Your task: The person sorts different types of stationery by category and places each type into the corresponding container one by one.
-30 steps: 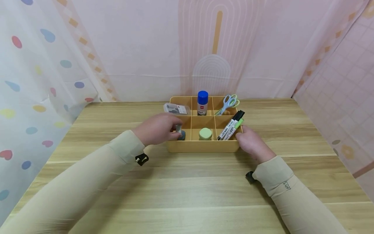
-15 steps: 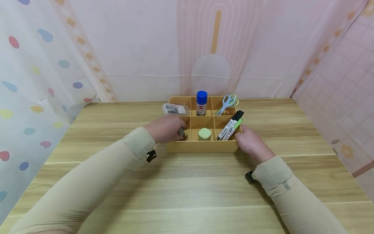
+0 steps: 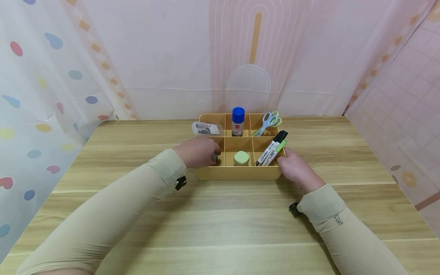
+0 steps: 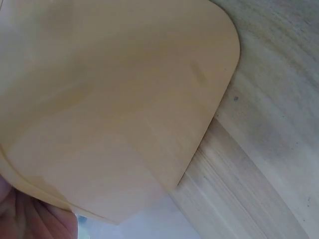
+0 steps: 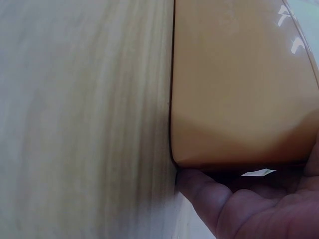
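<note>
A yellow desk organizer with several compartments stands on the table. Inside its front-left compartment, my left hand pinches a small dark grey object, mostly covered by the fingers, so its kind is unclear. My right hand grips the organizer's right side near the front corner; the right wrist view shows its thumb along the wall's lower edge. In the middle front compartment sits a pale green rounded object. Black-capped markers and a green-tipped pen lean in the right front one.
Along the organizer's back row are a clear plastic case, a blue-capped glue stick and scissors with blue and green handles. The wooden table meets a patterned curtain behind.
My left hand has moved right and down into the front-left compartment with the small grey object. My right hand stays at the organizer's side.
</note>
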`<move>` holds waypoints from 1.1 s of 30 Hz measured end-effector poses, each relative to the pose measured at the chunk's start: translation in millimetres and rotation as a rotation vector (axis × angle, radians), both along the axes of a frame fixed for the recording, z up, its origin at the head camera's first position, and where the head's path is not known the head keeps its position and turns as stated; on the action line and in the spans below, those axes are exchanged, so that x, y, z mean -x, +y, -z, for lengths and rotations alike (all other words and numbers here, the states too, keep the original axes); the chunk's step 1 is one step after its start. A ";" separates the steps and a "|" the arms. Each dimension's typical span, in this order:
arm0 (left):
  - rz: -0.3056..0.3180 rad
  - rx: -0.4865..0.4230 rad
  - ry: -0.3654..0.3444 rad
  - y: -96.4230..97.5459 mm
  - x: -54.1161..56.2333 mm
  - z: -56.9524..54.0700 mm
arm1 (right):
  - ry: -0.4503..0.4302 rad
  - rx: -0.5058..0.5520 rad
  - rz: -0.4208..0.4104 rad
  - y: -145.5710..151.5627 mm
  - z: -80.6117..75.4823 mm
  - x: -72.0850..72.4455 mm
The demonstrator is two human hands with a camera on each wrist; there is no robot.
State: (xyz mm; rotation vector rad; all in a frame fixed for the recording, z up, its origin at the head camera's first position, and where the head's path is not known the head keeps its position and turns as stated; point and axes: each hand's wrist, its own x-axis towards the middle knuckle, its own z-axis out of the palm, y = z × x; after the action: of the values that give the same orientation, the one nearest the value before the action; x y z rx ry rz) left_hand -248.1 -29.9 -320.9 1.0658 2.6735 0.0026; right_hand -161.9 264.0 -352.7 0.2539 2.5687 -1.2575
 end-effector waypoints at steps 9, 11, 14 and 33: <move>0.016 0.023 0.013 2.7 -1.4 -1.0 | 0.017 -0.009 -0.004 0.6 -0.9 -0.8; 0.018 0.033 0.015 3.3 -1.9 -2.0 | 0.023 -0.015 -0.004 0.6 -1.0 -0.7; 0.017 0.046 0.018 4.2 -2.8 -2.7 | 0.024 -0.016 -0.004 0.6 -0.9 -0.8; 0.016 0.090 0.017 8.9 -6.5 -4.9 | 0.024 -0.025 -0.022 3.1 2.5 -0.9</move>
State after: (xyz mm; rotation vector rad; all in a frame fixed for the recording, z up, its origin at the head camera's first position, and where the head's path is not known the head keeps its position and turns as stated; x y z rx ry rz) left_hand -241.6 -21.0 -316.0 1.0643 2.6523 -0.1288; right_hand -161.0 267.1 -355.2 0.2164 2.6018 -1.2286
